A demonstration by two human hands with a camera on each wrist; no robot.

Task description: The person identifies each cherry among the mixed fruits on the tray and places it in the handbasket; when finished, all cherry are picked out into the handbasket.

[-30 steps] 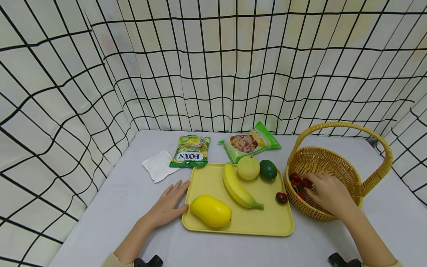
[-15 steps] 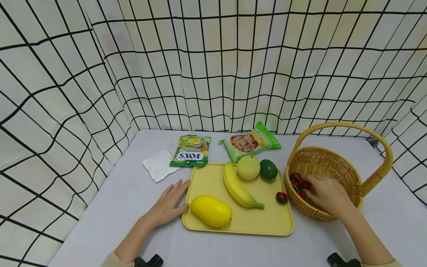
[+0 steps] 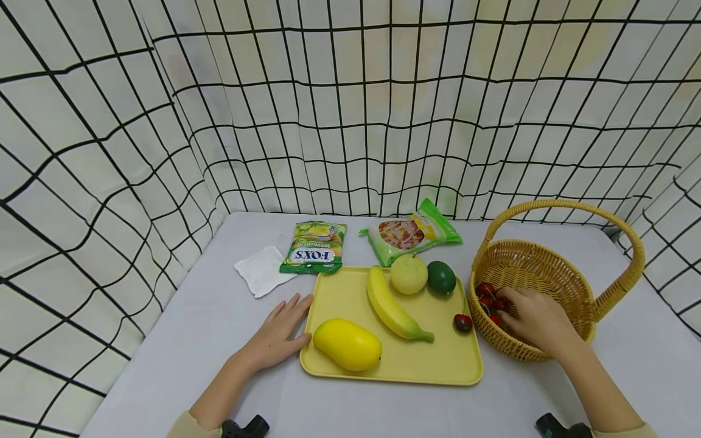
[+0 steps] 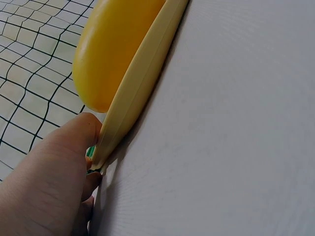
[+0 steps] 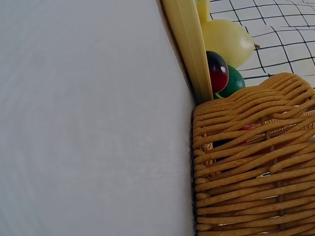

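My left hand (image 3: pixel 280 334) lies with fingers extended at the left edge of a yellow tray (image 3: pixel 342 295); in the left wrist view its thumb touches the tray's rim (image 4: pixel 130 93). A yellow mango (image 3: pixel 347 345) sits on the tray near the thumb. Inside a wicker basket (image 3: pixel 526 258) on the right, my right hand (image 3: pixel 539 316) pinches a dark red cherry (image 3: pixel 499 303) between thumb and fingers. Other cherries (image 3: pixel 484 289) lie around it against the basket's left wall. In the right wrist view, the wicker wall (image 5: pixel 256 191) hides the hand.
The tray also bears a banana (image 3: pixel 391 307), a round pale-green fruit (image 3: pixel 408 274), a dark green fruit (image 3: pixel 440 278) and one cherry (image 3: pixel 462 323). Behind it lie a FOX'S candy bag (image 3: pixel 314 246), a green snack bag (image 3: pixel 411 234) and a white packet (image 3: pixel 264 272). Black netting surrounds the table.
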